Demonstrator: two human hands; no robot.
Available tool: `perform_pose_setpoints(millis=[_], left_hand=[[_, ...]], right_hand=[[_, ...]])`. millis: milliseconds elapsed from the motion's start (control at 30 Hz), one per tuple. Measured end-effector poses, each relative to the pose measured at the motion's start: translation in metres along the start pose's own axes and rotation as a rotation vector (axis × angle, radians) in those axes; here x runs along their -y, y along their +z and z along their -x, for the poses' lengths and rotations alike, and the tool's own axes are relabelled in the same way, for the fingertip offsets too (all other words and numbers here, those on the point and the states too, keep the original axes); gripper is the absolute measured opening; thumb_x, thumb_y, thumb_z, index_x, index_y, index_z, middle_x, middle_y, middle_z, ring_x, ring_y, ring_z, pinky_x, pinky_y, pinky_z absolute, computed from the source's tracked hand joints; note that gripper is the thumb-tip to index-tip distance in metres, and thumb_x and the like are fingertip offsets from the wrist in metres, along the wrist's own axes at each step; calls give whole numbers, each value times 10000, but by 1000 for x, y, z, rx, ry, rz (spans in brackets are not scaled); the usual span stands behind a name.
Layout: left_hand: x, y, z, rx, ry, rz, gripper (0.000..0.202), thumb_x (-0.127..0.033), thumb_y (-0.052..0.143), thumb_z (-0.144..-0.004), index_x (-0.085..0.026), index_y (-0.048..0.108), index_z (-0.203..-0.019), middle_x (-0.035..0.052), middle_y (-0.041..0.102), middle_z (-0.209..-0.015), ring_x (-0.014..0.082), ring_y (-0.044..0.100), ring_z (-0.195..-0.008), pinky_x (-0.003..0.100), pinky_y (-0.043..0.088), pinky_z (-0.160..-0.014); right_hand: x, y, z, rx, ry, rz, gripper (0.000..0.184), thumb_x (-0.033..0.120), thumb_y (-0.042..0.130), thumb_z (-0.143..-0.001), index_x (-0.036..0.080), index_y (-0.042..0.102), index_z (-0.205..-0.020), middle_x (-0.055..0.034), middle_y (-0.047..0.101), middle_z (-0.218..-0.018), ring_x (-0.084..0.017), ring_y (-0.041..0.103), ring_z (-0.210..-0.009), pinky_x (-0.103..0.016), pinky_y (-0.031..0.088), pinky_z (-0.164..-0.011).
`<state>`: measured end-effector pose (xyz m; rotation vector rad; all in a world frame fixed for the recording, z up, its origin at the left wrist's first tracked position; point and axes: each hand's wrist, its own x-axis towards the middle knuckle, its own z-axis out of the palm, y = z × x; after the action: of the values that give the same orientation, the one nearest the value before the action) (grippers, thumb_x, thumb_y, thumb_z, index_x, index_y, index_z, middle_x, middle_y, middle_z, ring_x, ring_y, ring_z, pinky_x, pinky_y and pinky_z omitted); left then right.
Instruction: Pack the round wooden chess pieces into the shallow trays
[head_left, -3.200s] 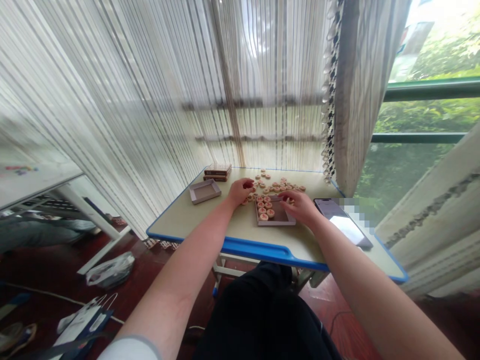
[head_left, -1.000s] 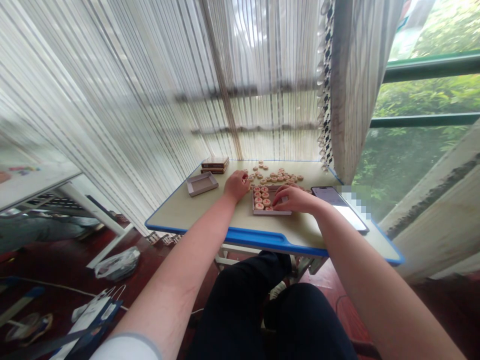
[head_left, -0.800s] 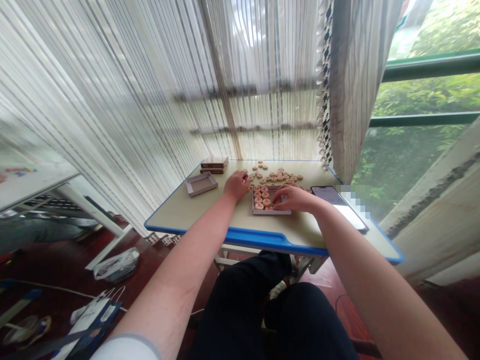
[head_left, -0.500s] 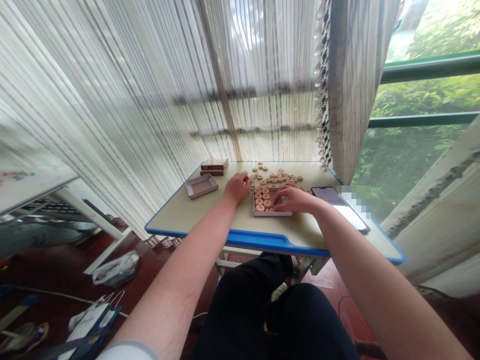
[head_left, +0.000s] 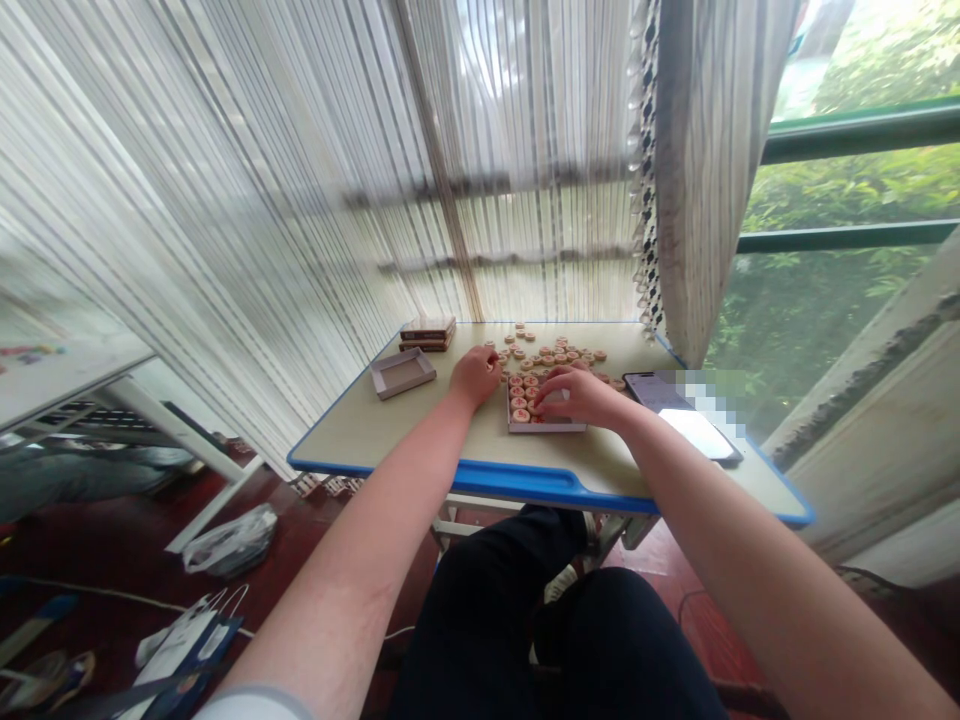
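Note:
A shallow grey box (head_left: 546,424) lies on the blue-edged desk (head_left: 390,425) and holds several round wooden chess pieces with red marks (head_left: 519,398). Over the box rests my right hand (head_left: 574,391), fingers curled down onto the pieces in it; what they pinch is hidden. My left hand (head_left: 475,372) sits curled at the box's left edge, against the loose pieces (head_left: 559,355) scattered behind it. Whether it holds one is hidden.
An empty grey lid (head_left: 403,372) lies at the left, a wooden box stack (head_left: 428,332) behind it. A phone (head_left: 682,428) lies on the right of the desk. Striped curtains (head_left: 300,200) hang close behind. Bags (head_left: 225,540) lie on the floor at the left.
My right hand has slid a little left over the box, from its right part onto the pieces. My left hand has stayed at the box's left edge.

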<state>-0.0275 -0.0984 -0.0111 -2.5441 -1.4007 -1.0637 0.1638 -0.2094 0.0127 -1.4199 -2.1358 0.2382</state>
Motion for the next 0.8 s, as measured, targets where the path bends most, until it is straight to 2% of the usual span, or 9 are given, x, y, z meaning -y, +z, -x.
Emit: perform_pose_setpoints(millis=[167,400,567,733,800], left_hand=[[-1,-1,0,12,-7,0,153,-197,488,-777,-160,617,-849,62,621,-880,151,561,-793,264,437,-761],[1,-1,-1,10,3,2,157,-198,481,-780,-158,621,-838,63,624,-870,149,565,-779,265,443,-752],[1,-1,-1,18,7,4,183,-190,465,-788,-157,635,-849,69,634,-876,160,574,-805,275,453,-775],[9,6,-2,20,-41,-27,259,-143,457,-770,-156,668,-918,83,656,-944,191,568,-952,312,413,-915],[11,8,-2,45,-62,-17,284,-132,460,-753,-149,676,-936,90,662,-958,198,572,-962,319,412,-928]], right_hand=[[-6,7,-3,-18,-39,-38,178,374,675,-691,233,734,-783,-37,623,-900,-183,558,-853,-295,402,-822],[-5,4,-4,-23,-44,-56,143,341,679,-684,243,735,-771,-29,633,-878,-181,566,-861,-285,408,-828],[-9,0,-3,-106,37,-107,180,350,656,-698,217,719,-802,-25,651,-865,-169,584,-830,-279,419,-816],[-13,-2,-2,-94,70,-103,174,338,630,-708,222,715,-807,-21,658,-870,-170,585,-844,-271,421,-813],[-17,-2,-2,-176,123,-49,186,321,591,-736,221,713,-834,-29,653,-894,-179,576,-873,-278,416,-828]])
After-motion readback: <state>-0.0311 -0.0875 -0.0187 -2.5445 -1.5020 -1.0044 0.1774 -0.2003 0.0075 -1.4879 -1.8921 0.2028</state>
